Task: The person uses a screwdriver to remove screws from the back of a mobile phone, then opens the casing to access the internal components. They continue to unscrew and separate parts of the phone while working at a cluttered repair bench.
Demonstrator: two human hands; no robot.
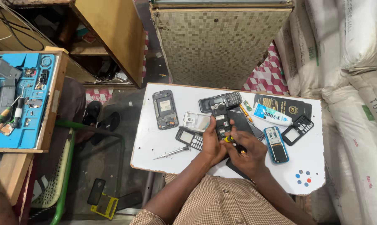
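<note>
Small white table (155, 141) strewn with phone parts; sacks (347, 50) beside it; left hand (211, 143) grips an opened phone (221, 121); right hand (247, 152) clasps a screwdriver (234, 143).

On the white table (155, 146) we note a loose screwdriver (171, 153) near left, a bare phone frame (165, 109) far left, a glue tube (272, 115) far right, a blue phone (276, 144) right. Sacks (351, 75) stack beyond; a blue tray (28, 104) sits far left.

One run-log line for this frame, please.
left hand: holds opened phone | right hand: yellow-handled screwdriver at phone | white table: phone parts
</note>
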